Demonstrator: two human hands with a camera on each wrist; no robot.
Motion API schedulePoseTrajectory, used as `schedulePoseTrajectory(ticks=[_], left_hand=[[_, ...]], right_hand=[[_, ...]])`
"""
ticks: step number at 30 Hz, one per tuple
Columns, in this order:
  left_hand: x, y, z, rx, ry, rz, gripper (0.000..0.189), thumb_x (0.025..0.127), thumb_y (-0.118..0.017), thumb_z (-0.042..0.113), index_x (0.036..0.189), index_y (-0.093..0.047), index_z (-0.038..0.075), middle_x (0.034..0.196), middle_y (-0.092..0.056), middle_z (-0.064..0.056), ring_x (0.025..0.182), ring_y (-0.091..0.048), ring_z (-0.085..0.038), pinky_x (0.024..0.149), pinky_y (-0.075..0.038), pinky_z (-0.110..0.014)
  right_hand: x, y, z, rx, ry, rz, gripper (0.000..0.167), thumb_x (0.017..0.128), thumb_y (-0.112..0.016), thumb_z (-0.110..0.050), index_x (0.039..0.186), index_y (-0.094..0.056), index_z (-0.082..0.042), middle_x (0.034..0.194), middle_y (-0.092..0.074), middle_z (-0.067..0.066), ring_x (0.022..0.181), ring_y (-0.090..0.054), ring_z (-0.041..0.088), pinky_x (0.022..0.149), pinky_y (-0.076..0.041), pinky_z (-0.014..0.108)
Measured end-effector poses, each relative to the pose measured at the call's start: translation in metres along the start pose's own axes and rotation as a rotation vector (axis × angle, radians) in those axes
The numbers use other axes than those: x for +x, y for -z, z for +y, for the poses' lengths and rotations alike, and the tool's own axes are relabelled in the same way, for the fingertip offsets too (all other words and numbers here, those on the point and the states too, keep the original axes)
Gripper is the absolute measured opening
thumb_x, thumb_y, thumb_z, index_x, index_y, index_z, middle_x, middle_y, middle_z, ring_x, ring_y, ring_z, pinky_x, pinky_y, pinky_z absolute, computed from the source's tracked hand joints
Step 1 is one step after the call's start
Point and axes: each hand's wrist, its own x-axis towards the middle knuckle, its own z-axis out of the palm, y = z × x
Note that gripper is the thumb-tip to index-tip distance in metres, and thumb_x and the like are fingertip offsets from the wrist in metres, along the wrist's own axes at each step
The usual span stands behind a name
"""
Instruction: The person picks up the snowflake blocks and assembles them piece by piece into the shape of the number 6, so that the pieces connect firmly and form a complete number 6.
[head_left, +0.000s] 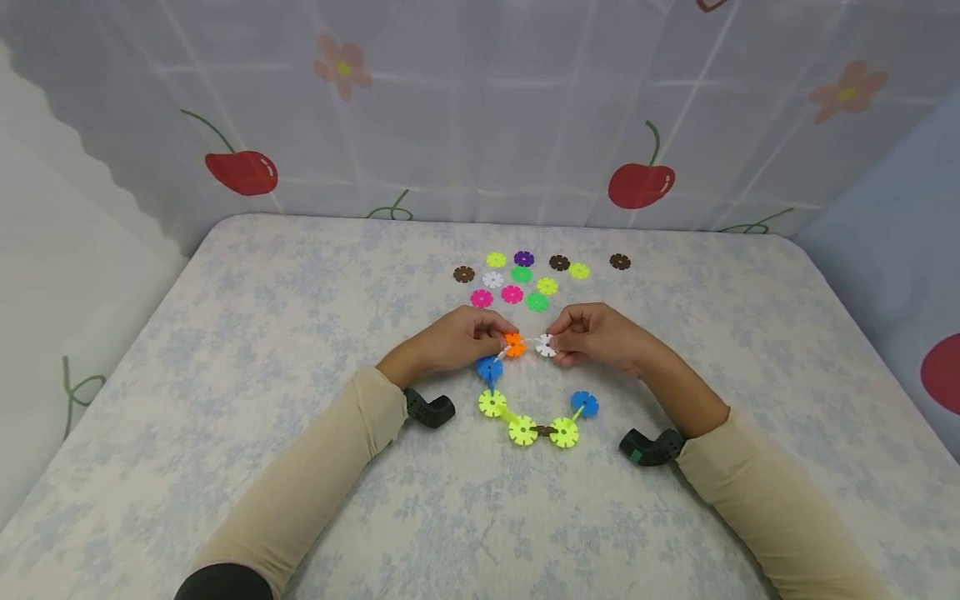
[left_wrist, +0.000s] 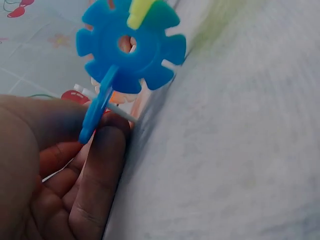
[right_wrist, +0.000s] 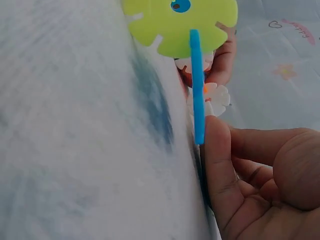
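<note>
An unfinished ring of notched plastic discs lies on the cloth in the head view. My left hand (head_left: pixel 463 337) pinches an orange disc (head_left: pixel 514 345) at the ring's far side. With thumb and fingers, my right hand (head_left: pixel 600 337) grips a white disc (head_left: pixel 545 346); another white disc, seen edge-on, sits between it and the orange one. Blue disc (head_left: pixel 490 368) and yellow discs (head_left: pixel 522 430) follow round the near side, with a brown disc (head_left: pixel 544 431) edge-on between two yellow ones. A second blue disc (head_left: pixel 585 404) forms the right end. In the left wrist view, blue discs (left_wrist: pixel 165 47) partly cover my fingertips.
Loose discs lie beyond my hands, among them pink (head_left: pixel 482 298), green (head_left: pixel 537 302), purple (head_left: pixel 523 259) and brown (head_left: pixel 620 262) ones. The patterned tablecloth (head_left: pixel 300 275) reaches a cherry-print curtain (head_left: pixel 480 125) at the back. Black devices (head_left: pixel 429 409) sit at both wrists.
</note>
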Motion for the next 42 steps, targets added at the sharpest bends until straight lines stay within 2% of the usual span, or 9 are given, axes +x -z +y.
schedulePoseTrajectory(ticks=[5, 10, 13, 17, 23, 28, 34, 38, 42], left_hand=[[-0.001, 0.003, 0.001, 0.007, 0.017, 0.003, 0.021, 0.102, -0.061, 0.018, 0.119, -0.073, 0.014, 0.099, -0.07, 0.003, 0.091, -0.059, -0.019, 0.083, -0.049, -0.033], [-0.001, 0.004, -0.001, -0.014, 0.021, 0.016, 0.016, 0.102, -0.062, 0.021, 0.111, -0.074, 0.014, 0.092, -0.07, -0.001, 0.085, -0.06, -0.02, 0.08, -0.05, -0.033], [0.0, 0.004, -0.004, -0.023, 0.014, 0.013, 0.015, 0.102, -0.063, 0.023, 0.106, -0.073, 0.013, 0.087, -0.068, -0.004, 0.079, -0.059, -0.021, 0.075, -0.05, -0.033], [0.0, 0.002, -0.007, -0.014, 0.004, 0.005, 0.015, 0.102, -0.063, 0.023, 0.105, -0.073, 0.012, 0.084, -0.067, -0.005, 0.074, -0.059, -0.02, 0.072, -0.051, -0.032], [-0.001, 0.001, -0.008, -0.053, -0.001, -0.009, 0.018, 0.103, -0.061, 0.018, 0.114, -0.072, 0.011, 0.082, -0.065, -0.007, 0.072, -0.059, -0.02, 0.072, -0.052, -0.033], [0.0, 0.0, -0.007, -0.049, -0.018, -0.015, 0.02, 0.102, -0.06, 0.015, 0.117, -0.072, 0.011, 0.083, -0.066, -0.007, 0.074, -0.059, -0.02, 0.073, -0.052, -0.032], [0.0, 0.001, -0.006, -0.027, -0.033, -0.028, 0.021, 0.102, -0.06, 0.012, 0.12, -0.072, 0.011, 0.084, -0.067, -0.005, 0.075, -0.058, -0.02, 0.071, -0.051, -0.03], [0.0, 0.002, -0.004, -0.019, -0.041, -0.031, 0.022, 0.102, -0.059, 0.011, 0.12, -0.073, 0.011, 0.082, -0.065, -0.006, 0.073, -0.057, -0.021, 0.07, -0.05, -0.03], [0.001, 0.002, -0.004, -0.014, -0.028, -0.026, 0.023, 0.102, -0.057, 0.01, 0.119, -0.073, 0.012, 0.08, -0.064, -0.006, 0.072, -0.057, -0.021, 0.07, -0.05, -0.03]], right_hand=[[0.002, 0.01, -0.002, -0.096, 0.012, 0.011, 0.021, 0.101, -0.064, -0.01, 0.116, -0.065, 0.005, 0.098, -0.068, 0.017, 0.082, -0.068, 0.024, 0.077, -0.059, 0.033], [0.008, 0.034, -0.003, -0.25, 0.046, 0.15, 0.027, 0.104, -0.06, -0.019, 0.122, -0.064, 0.001, 0.106, -0.067, 0.019, 0.089, -0.065, 0.028, 0.077, -0.057, 0.032], [0.016, 0.05, -0.005, -0.406, 0.064, 0.24, 0.033, 0.105, -0.058, -0.022, 0.13, -0.062, -0.001, 0.111, -0.065, 0.02, 0.089, -0.063, 0.028, 0.075, -0.054, 0.033], [0.032, 0.063, -0.009, -0.579, 0.038, 0.301, 0.043, 0.105, -0.057, -0.025, 0.142, -0.055, -0.004, 0.115, -0.063, 0.022, 0.084, -0.061, 0.028, 0.073, -0.049, 0.038], [0.056, 0.064, -0.015, -0.716, -0.022, 0.338, 0.04, 0.103, -0.059, -0.022, 0.139, -0.057, -0.005, 0.125, -0.057, 0.023, 0.106, -0.055, 0.035, 0.088, -0.047, 0.049], [0.054, 0.063, -0.017, -0.695, -0.008, 0.33, 0.026, 0.098, -0.066, -0.016, 0.12, -0.061, -0.002, 0.117, -0.056, 0.021, 0.104, -0.053, 0.035, 0.087, -0.047, 0.048], [0.03, 0.059, -0.012, -0.548, 0.033, 0.238, 0.014, 0.1, -0.064, -0.012, 0.103, -0.063, 0.002, 0.098, -0.064, 0.015, 0.084, -0.056, 0.027, 0.072, -0.048, 0.036], [0.011, 0.047, -0.009, -0.496, 0.054, 0.153, 0.01, 0.1, -0.064, -0.008, 0.104, -0.061, 0.001, 0.093, -0.065, 0.014, 0.08, -0.059, 0.025, 0.069, -0.05, 0.032], [-0.004, 0.029, -0.006, -0.515, 0.106, 0.117, 0.01, 0.096, -0.068, -0.005, 0.105, -0.066, -0.003, 0.094, -0.065, 0.011, 0.084, -0.061, 0.025, 0.072, -0.051, 0.034]])
